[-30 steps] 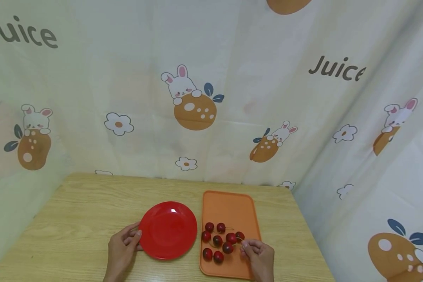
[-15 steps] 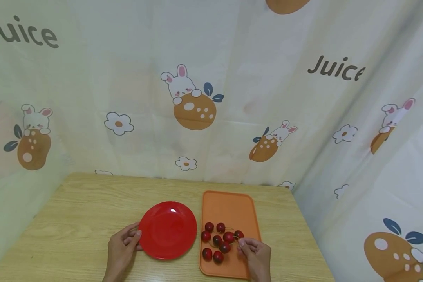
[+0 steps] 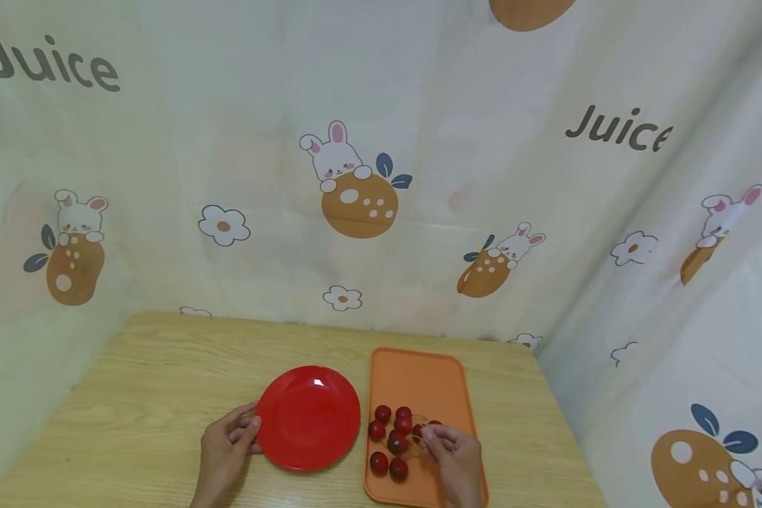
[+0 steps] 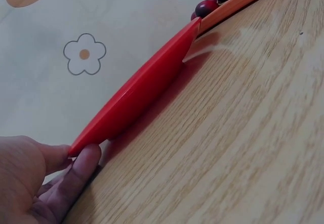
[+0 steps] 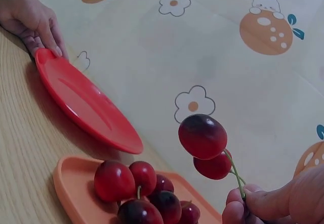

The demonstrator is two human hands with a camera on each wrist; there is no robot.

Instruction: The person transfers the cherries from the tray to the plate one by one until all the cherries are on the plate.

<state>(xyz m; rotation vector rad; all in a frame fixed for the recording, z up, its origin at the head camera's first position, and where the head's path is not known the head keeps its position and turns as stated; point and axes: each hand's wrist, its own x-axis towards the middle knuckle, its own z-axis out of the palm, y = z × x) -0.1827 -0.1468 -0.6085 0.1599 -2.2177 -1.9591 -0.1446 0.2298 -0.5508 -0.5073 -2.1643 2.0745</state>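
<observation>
A red plate [image 3: 307, 416] lies on the wooden table [image 3: 133, 395]; my left hand [image 3: 225, 451] holds its left rim [image 4: 86, 140] with thumb and fingers. To its right an orange tray [image 3: 419, 374] carries several dark red cherries [image 3: 387, 441]. My right hand [image 3: 451, 455] pinches green stems [image 5: 235, 176] and holds two cherries [image 5: 205, 143] lifted above the tray [image 5: 76, 188]. The other cherries [image 5: 139, 191] stay in a cluster on the tray. The plate [image 5: 86, 105] is bare.
A cream curtain with rabbit, flower and "Juice" prints [image 3: 355, 183] closes in the table at the back and on both sides. Bare wood [image 3: 165, 353] lies behind and to the left of the plate.
My right hand has shifted left over the cherry cluster and lifted two cherries by their stems. The left hand has stayed on the plate's rim.
</observation>
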